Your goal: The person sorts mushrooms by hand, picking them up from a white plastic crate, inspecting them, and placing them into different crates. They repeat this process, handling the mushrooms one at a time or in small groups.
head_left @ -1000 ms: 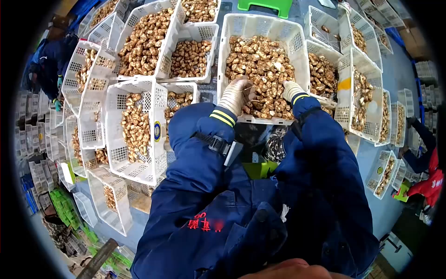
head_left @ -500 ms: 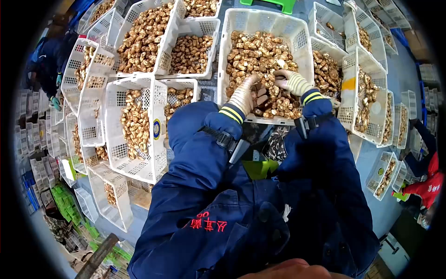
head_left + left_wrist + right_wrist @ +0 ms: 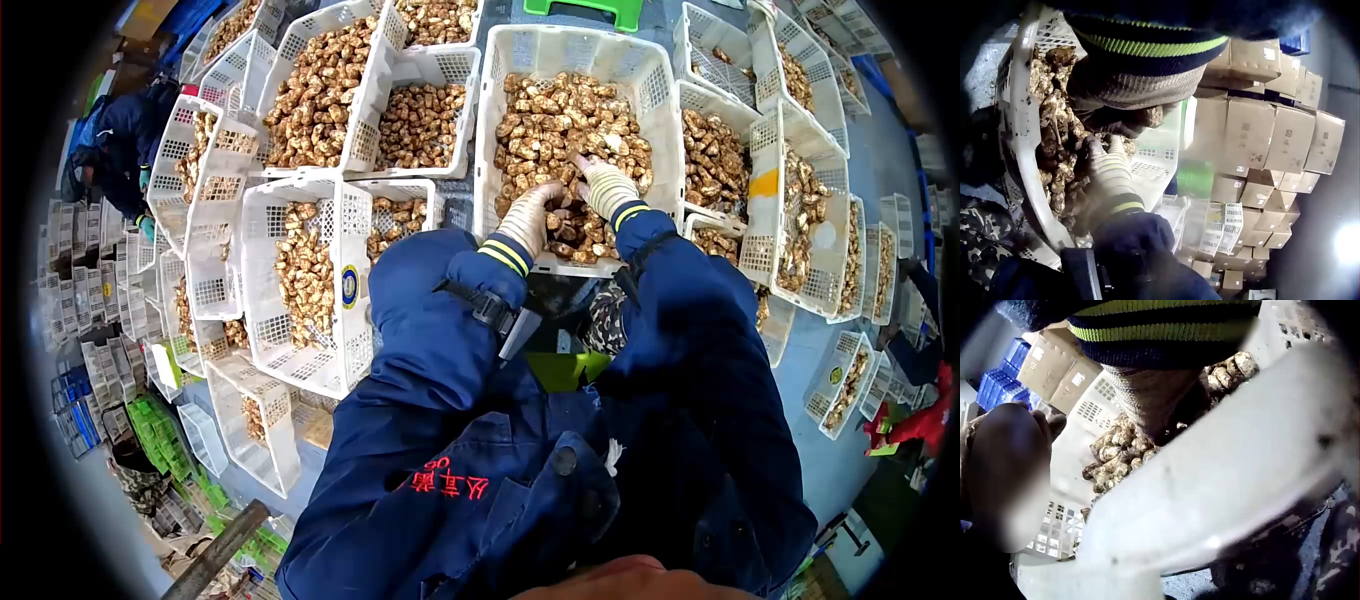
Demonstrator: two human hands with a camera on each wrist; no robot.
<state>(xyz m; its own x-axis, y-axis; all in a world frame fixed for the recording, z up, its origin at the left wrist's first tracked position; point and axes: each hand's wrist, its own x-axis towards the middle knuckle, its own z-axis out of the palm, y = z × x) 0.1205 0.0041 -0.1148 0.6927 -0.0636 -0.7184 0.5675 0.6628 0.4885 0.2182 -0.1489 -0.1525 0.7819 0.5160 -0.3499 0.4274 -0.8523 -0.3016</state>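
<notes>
Brown, knobbly root-like pieces fill much of a large white crate in the head view. My left hand, in a dirty striped glove, reaches over the crate's near side into the heap. In the left wrist view this hand bends over the pieces beside a lump; whether it grips that lump is unclear. Just right of it, my right hand reaches in with finger and thumb apart, touching the heap. The right wrist view shows the right hand with its fingertips hidden.
White crates of similar pieces stand left and right. A green stool is beyond the large crate. One person bends at the far left; another in red is at the right. Cardboard boxes are stacked behind.
Both hands have stayed over the large crate. Since half a second ago, the right hand has moved left, closer to the left hand. The view has shifted slightly.
</notes>
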